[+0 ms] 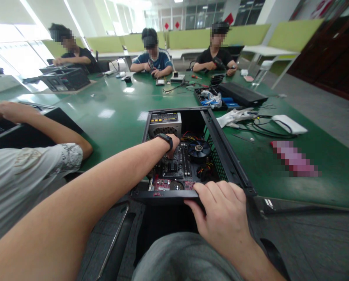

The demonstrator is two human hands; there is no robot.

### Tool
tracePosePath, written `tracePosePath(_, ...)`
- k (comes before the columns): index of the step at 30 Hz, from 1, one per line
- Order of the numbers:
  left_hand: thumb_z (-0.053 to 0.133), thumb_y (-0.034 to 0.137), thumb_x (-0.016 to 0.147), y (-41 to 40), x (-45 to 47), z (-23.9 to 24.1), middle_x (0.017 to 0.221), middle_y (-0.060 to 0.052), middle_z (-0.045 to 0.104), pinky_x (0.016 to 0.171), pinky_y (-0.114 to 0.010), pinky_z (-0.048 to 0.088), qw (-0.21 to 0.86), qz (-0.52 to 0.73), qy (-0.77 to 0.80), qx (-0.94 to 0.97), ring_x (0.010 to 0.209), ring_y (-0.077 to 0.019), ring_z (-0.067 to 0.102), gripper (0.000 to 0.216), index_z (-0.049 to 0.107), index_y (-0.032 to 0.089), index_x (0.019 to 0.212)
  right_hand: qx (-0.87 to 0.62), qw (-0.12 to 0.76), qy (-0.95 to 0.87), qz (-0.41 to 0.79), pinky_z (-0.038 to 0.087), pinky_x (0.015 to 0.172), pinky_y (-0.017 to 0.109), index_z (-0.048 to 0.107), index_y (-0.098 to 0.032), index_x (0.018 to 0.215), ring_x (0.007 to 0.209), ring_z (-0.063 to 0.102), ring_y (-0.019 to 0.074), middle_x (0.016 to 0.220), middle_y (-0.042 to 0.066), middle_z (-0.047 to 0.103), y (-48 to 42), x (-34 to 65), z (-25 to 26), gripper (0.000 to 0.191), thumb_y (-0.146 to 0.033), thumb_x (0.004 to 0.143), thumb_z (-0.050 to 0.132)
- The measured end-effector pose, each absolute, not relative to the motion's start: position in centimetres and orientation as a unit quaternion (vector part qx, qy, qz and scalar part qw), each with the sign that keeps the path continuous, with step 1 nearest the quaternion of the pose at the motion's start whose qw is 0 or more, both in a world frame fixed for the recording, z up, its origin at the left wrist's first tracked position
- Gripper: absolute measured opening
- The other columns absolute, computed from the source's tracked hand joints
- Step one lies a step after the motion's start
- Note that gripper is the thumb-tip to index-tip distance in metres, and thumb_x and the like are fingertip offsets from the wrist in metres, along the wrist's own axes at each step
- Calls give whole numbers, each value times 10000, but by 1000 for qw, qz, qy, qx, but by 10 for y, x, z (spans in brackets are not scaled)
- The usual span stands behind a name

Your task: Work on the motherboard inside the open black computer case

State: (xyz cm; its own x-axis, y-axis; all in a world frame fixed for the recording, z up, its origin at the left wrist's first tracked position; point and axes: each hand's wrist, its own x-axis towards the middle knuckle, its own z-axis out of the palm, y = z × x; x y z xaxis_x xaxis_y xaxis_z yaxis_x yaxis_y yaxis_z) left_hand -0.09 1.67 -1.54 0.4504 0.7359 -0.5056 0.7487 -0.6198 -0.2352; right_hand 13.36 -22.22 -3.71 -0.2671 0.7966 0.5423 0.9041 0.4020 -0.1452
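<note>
An open black computer case (230, 160) lies at the table's near edge, its inside facing up. My left hand (173, 143) reaches down into it, over the motherboard (174, 168) and just in front of the power supply (165, 124). Its fingers are mostly hidden, so I cannot make out what they touch. My right hand (223, 203) is wrapped over the near rim of the case, thumb below and fingers on top. Inside the case, a round black cooling fan (199, 150) sits right of my left hand. A red circuit card (165, 184) lies along the near side.
On the green table (309, 187) to the right are white gloves (237, 116), black cables, a white box (290, 124) and a blurred pink item (294, 159). A toolbox (211, 97) stands behind. A co-worker's arm (54, 127) is close at left; several people sit opposite.
</note>
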Motion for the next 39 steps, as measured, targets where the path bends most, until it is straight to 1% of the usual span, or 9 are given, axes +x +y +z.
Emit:
tracePosePath(8,822,428,575,20,-6,-15,1044,-131,759,827,-279,534,-3,-241,432,869,989,-276,692,497,784,161,992,-547,269,-787,-93,296,820,411,604,-215,1072,833,448,221,846,31,587,-223,133,-37,273,-429,903,612)
tracePosePath(12,737,476,628,22,-11,-10,986,-132,756,769,-305,535,3,-150,431,890,917,-274,697,468,777,148,959,-553,281,-777,-103,291,822,412,604,-225,1034,809,444,213,813,21,574,-221,131,-40,236,-425,909,611)
tracePosePath(16,676,399,676,22,-19,4,895,-78,757,733,-274,510,12,-57,448,892,843,-225,694,325,759,173,894,-553,282,-777,-100,290,816,407,601,-232,1010,819,451,218,811,19,568,-209,134,-40,227,-436,910,608)
tracePosePath(19,686,348,655,23,-27,20,883,-65,756,716,-264,498,15,16,465,885,815,-208,687,349,736,163,947,-555,263,-782,-104,292,830,404,598,-226,984,860,463,228,843,30,574,-186,139,-37,241,-457,917,591)
tracePosePath(21,683,333,654,24,-33,32,883,-70,755,719,-275,496,10,70,474,878,801,-208,683,373,727,152,976,-556,242,-786,-122,291,845,401,598,-216,978,889,468,235,873,44,583,-162,142,-36,278,-486,917,581)
tracePosePath(25,649,337,703,26,-47,59,831,-71,746,746,-303,492,-9,178,481,858,780,-203,674,275,742,157,889,-555,212,-788,-162,287,873,394,599,-198,1005,943,473,246,934,72,597,-99,143,-35,355,-539,912,563)
tracePosePath(30,663,319,711,18,-62,82,808,-47,737,743,-290,500,27,280,484,829,759,-171,660,259,738,162,903,-571,194,-776,-185,309,895,394,600,-175,1051,997,480,260,1006,117,606,3,140,-34,423,-564,884,588)
tracePosePath(34,684,321,708,6,-69,81,802,-33,739,715,-281,511,57,315,482,816,736,-162,659,262,726,167,915,-598,170,-759,-194,412,962,438,601,-166,1133,1067,545,229,1130,90,603,80,134,-30,447,-552,911,566)
tracePosePath(39,680,295,728,-9,-79,62,784,-18,737,679,-270,509,90,326,468,816,682,-145,649,206,717,181,896,-622,141,-745,-196,501,945,450,584,-175,1240,1099,593,214,1255,90,591,147,128,-26,409,-451,938,585)
